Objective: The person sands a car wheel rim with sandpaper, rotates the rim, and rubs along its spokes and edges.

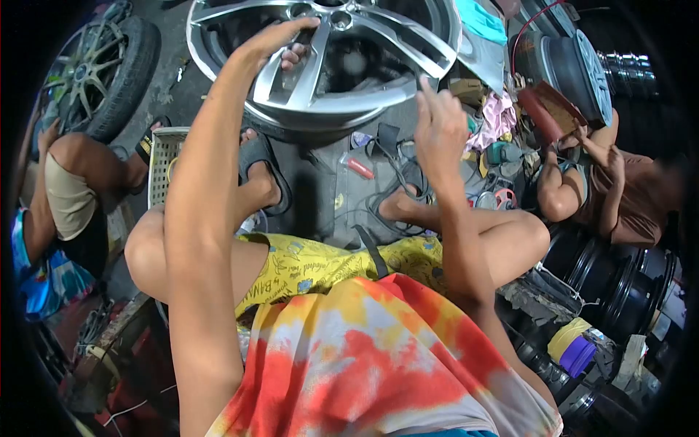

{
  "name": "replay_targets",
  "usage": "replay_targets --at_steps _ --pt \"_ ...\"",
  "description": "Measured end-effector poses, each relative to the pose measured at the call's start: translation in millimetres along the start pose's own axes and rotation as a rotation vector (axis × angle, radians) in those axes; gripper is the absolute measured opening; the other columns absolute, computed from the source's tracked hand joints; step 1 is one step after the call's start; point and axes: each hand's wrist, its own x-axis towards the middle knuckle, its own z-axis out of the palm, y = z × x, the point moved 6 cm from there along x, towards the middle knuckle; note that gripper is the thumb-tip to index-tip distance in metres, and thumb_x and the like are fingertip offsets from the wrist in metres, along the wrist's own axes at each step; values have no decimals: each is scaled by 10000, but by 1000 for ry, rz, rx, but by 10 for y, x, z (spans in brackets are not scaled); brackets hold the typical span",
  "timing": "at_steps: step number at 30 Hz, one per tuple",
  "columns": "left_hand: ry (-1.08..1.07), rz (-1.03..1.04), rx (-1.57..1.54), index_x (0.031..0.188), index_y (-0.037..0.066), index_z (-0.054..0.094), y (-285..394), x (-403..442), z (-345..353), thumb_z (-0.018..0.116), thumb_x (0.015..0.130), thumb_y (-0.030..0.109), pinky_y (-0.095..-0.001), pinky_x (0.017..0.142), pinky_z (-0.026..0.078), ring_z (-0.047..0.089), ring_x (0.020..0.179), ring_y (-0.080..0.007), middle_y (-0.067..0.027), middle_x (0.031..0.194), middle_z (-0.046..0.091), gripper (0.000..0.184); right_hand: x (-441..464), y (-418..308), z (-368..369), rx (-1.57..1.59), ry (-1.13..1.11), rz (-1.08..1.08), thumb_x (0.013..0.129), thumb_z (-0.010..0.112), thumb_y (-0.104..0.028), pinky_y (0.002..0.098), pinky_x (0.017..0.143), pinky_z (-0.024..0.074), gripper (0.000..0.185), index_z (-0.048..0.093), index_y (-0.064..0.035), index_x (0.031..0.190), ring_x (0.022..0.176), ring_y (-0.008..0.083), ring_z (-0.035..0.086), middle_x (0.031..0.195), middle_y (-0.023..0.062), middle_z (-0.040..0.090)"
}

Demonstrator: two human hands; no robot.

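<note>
A silver multi-spoke alloy wheel (306,73) lies in front of me at the top of the view, its upper part cut off by the frame edge. My left hand (280,45) reaches over it and is closed around one spoke, with one finger stretched towards the hub and the other fingertips curled below. Near the wheel's right rim edge is my right hand (440,124), slightly blurred. Its index finger points up at the rim and the other fingers are loosely bent. Nothing can be made out in that hand.
On the left a person sits by a tyred wheel (95,73). Another person on the right holds a reddish-brown box-like piece (550,113) beside a grey wheel (593,76). A plastic basket (162,164), cables (400,171), a red tube (358,167) and pink cloth (498,116) lie around.
</note>
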Motion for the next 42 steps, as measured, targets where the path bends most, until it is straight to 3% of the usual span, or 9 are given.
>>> replay_targets --at_steps 6,10,12,14,19,26,31,38,42 --pt "18 2 14 908 74 627 65 -29 -3 722 918 508 -181 348 314 361 399 -6 53 592 452 445 -30 -105 -40 10 -22 3 969 676 -181 416 666 386 296 724 -61 1235 774 264 546 804 78 541" --pt "-49 -9 27 998 44 630 11 97 -77 683 953 462 -191 382 342 398 447 -13 21 638 494 424 -167 -273 45 33 10 70 974 677 -191 418 674 387 296 724 -69 1240 789 260 550 803 74 537" --pt "-66 -27 25 1001 47 632 56 29 -35 681 952 467 -190 379 339 396 435 -18 23 635 494 426 -212 -368 -43 133 -59 106 966 683 -185 417 705 404 308 723 -73 1251 833 264 557 861 83 553" --pt "-48 -32 18 976 57 623 78 -32 -20 675 957 470 -194 378 339 392 426 -23 27 623 486 416 -110 -206 -124 54 65 21 948 701 -175 422 762 438 332 721 -73 1263 897 283 564 931 99 563" --pt "-32 -24 10 1039 123 631 48 5 -20 702 937 496 -184 360 309 349 404 -9 64 595 419 394 -239 -336 0 109 103 38 954 689 -182 442 877 481 316 730 -121 1261 1085 298 587 1311 99 646" --pt "-67 -50 13 966 105 631 29 16 -13 685 945 511 -184 358 302 349 393 -14 67 570 414 410 -258 -179 66 203 141 130 965 676 -174 425 890 484 365 701 -111 1324 1075 280 593 1374 43 651" --pt "-49 -38 -7 912 107 617 77 -64 39 681 953 508 -189 359 288 341 387 -15 71 571 418 408 -238 -190 5 126 69 105 988 644 -219 423 893 484 390 672 -82 1352 1073 302 596 1415 86 629" --pt "-47 -81 6 1022 105 625 92 -77 44 633 984 458 -190 367 301 351 407 -18 64 582 426 356 -299 -359 -6 163 3 106 1021 587 -224 414 895 478 385 651 -96 1378 1070 298 595 1463 86 595" --pt "-38 -66 -10 979 98 662 85 -73 43 680 954 498 -185 343 286 352 382 -12 73 556 421 400 -271 -316 41 235 62 246 1018 588 -242 423 896 469 420 621 -106 1414 1080 294 588 1460 58 599"
